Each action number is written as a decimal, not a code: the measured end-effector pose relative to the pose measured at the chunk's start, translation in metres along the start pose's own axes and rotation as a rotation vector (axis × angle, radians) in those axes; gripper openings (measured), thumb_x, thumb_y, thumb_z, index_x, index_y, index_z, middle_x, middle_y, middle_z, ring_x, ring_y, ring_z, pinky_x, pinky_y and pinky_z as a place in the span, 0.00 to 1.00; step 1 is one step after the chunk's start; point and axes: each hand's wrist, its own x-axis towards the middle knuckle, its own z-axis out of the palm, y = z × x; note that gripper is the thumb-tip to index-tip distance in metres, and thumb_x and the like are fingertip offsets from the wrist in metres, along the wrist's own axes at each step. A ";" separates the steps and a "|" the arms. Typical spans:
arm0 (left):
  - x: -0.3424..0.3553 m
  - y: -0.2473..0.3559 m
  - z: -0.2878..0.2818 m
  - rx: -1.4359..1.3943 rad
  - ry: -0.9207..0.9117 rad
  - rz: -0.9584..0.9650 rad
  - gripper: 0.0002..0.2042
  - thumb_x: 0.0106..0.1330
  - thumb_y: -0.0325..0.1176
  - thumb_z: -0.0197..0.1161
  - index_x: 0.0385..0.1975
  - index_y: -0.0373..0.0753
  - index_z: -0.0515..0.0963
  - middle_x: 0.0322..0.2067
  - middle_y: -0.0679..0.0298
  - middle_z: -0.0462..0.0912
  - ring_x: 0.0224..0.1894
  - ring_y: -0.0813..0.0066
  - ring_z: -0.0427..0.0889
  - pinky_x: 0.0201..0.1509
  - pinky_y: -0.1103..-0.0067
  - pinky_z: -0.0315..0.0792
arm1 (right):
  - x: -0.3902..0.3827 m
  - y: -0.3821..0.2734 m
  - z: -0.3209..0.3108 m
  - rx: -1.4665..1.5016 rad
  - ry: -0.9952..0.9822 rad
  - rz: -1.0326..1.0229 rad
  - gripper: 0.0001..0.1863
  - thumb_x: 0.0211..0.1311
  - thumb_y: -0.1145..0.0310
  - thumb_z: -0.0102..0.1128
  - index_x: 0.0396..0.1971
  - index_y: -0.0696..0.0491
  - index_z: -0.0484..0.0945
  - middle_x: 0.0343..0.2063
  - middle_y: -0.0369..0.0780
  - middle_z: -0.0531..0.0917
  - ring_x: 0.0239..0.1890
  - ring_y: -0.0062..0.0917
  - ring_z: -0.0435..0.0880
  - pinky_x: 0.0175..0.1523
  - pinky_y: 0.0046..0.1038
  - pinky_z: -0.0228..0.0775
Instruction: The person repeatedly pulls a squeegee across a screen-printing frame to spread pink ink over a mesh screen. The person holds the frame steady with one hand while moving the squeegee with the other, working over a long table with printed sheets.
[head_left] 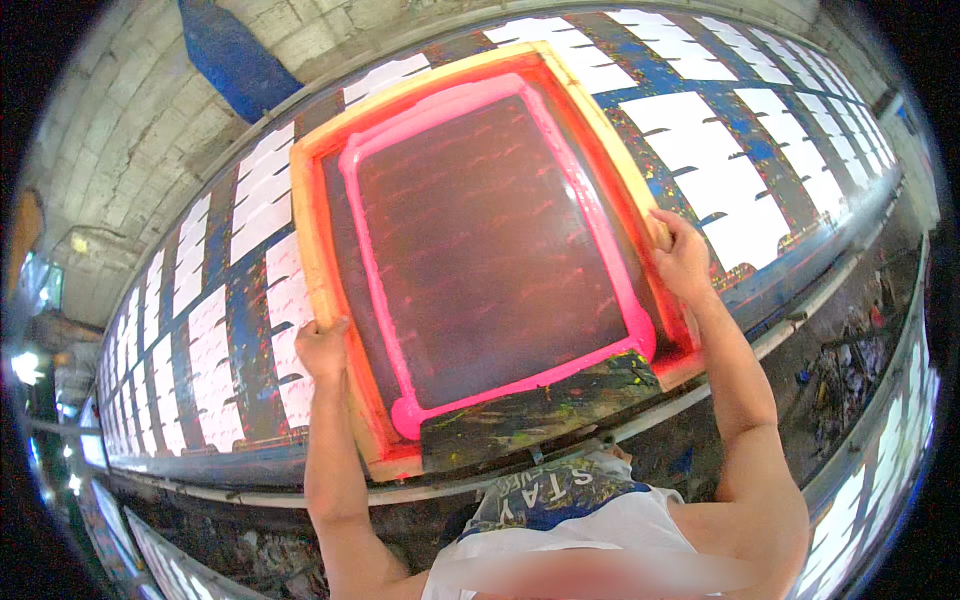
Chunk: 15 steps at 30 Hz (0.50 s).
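At its eight and three o'clock, your left hand [322, 350] and right hand [684, 256] grip the rectangular, pink-edged, wood-framed screen [490, 250], likely for balance.

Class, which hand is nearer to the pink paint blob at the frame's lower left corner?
Left. The left hand grips the frame up and left of the blob; the right hand grips the frame's opposite side, much farther away.

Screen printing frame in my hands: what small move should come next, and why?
Perhaps steady the screen printing frame level: your left hand and right hand grip opposite sides, thick pink ink rings the dark mesh, and an ink-stained board lies across the near end, so tilting might shift the ink or board.
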 end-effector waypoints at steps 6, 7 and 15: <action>-0.039 0.035 0.034 -0.079 0.028 -0.011 0.16 0.59 0.36 0.86 0.38 0.29 0.92 0.32 0.53 0.92 0.32 0.60 0.88 0.44 0.64 0.81 | 0.013 0.047 -0.029 0.201 -0.007 0.014 0.34 0.56 0.82 0.70 0.67 0.53 0.85 0.64 0.50 0.88 0.68 0.46 0.87 0.75 0.40 0.76; -0.042 0.038 0.037 -0.121 0.025 -0.047 0.16 0.59 0.36 0.86 0.38 0.29 0.92 0.32 0.52 0.92 0.33 0.60 0.89 0.44 0.64 0.81 | 0.015 0.053 -0.031 0.150 -0.017 0.009 0.34 0.56 0.82 0.70 0.67 0.53 0.85 0.64 0.50 0.88 0.68 0.46 0.86 0.76 0.40 0.75; -0.051 0.055 0.044 0.138 0.021 -0.047 0.23 0.56 0.48 0.86 0.44 0.35 0.94 0.41 0.46 0.92 0.42 0.48 0.92 0.52 0.58 0.84 | 0.028 0.084 -0.040 0.133 -0.069 -0.037 0.29 0.68 0.75 0.73 0.69 0.57 0.83 0.65 0.52 0.87 0.70 0.45 0.85 0.76 0.39 0.74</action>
